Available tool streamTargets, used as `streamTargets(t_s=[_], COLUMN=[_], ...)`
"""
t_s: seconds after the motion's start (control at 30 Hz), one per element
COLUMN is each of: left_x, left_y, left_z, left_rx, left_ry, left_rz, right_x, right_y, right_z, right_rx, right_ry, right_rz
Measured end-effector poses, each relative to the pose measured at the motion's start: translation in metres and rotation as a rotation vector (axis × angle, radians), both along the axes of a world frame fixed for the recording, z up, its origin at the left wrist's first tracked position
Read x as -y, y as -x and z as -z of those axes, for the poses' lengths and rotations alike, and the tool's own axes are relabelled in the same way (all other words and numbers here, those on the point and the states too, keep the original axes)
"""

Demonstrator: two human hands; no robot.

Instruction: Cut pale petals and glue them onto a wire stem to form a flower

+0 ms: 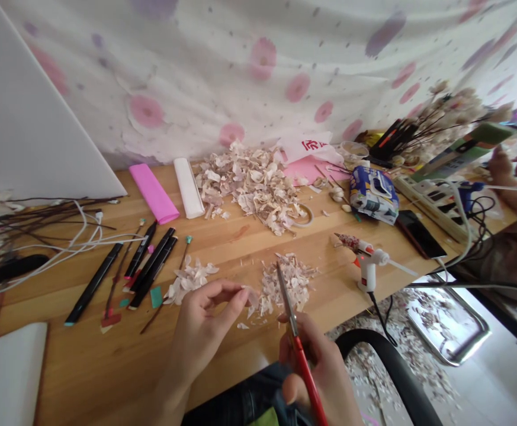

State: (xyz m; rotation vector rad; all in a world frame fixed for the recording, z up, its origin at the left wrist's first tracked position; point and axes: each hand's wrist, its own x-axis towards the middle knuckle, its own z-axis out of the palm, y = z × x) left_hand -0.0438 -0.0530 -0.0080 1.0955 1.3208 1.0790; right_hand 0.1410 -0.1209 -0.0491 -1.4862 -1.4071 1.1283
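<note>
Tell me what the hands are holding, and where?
The right hand holds red scissors by the handle; the left hand pinches a pale flake by its edge.

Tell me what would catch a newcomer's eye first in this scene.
The red-handled scissors in the right hand stand out first, at the front of the view, next to a small pile of pale papery scraps. The left hand pinches one such scrap. Farther back on the wooden table, a large heap of scraps sits between bright pink folded paper and, nearer and to the right, a white hot glue gun.
</note>
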Motion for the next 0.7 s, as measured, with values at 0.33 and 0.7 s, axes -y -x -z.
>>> streamTargets(t_s=[0.33,0.7], left_x=[0.004,0.011], left_y=[0.001,0.002], left_z=[0.002,-0.006], left_rx=[-0.185,-0.217], left_ry=[-0.07,-0.079], left_rz=[0.094,0.165], right_x=[-0.004,-0.001], right_y=[0.001,0.001], right_z=[-0.013,-0.02], right_rx=[0.101,0.467], right_ry=[-0.174,-0.293], right_rz=[-0.006,-0.098])
